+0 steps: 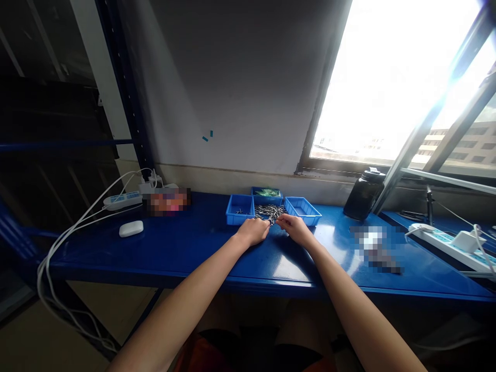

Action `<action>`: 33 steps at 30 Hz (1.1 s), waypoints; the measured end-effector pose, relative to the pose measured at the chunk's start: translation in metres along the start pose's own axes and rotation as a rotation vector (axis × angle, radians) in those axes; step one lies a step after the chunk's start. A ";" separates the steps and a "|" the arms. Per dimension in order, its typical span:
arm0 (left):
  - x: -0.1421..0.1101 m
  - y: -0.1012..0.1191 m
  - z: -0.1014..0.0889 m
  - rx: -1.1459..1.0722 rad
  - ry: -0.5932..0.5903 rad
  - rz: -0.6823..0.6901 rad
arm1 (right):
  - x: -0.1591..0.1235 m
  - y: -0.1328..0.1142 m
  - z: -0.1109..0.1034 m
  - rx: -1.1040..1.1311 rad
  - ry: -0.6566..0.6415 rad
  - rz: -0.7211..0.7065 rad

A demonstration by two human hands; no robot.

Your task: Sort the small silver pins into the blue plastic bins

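A pile of small metal pieces that look like screws (270,210) lies on the blue table between plastic bins. My left hand (253,231) rests at the pile's near left edge, its fingers closed in toward the pieces. Just to the right, my right hand (293,227) pinches with thumb and fingertips at the pile's near edge. Whatever sits in either hand's fingers is too small to make out. The left blue bin (236,218) holds a few of the pieces. Beside my right hand stands another blue bin (313,216). A third blue bin (253,192), behind the pile, contains green bags.
On the blue table (186,253) a white case (131,229) lies at the left, near a power strip (126,200) with trailing cables. At the right are a black bottle (362,199), a blurred-out object (374,245) and another power strip (445,243).
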State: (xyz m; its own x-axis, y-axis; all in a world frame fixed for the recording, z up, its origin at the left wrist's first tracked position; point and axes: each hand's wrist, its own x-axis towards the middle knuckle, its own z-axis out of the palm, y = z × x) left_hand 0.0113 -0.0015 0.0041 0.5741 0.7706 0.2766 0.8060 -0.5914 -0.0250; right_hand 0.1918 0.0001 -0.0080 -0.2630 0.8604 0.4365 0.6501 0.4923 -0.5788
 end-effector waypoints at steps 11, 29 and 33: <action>0.001 -0.004 0.002 -0.008 -0.002 -0.028 | 0.000 0.008 0.001 -0.060 -0.056 0.029; 0.000 0.001 -0.003 -0.108 0.155 0.144 | -0.004 0.003 0.004 -0.039 -0.165 0.002; -0.001 0.002 -0.005 -0.112 0.126 0.132 | -0.004 0.000 0.003 -0.041 -0.171 0.004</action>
State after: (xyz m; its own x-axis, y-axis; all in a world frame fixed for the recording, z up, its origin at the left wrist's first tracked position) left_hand 0.0116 -0.0043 0.0091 0.6453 0.6531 0.3963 0.6999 -0.7133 0.0359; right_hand 0.1904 -0.0029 -0.0117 -0.3752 0.8739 0.3090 0.6789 0.4861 -0.5502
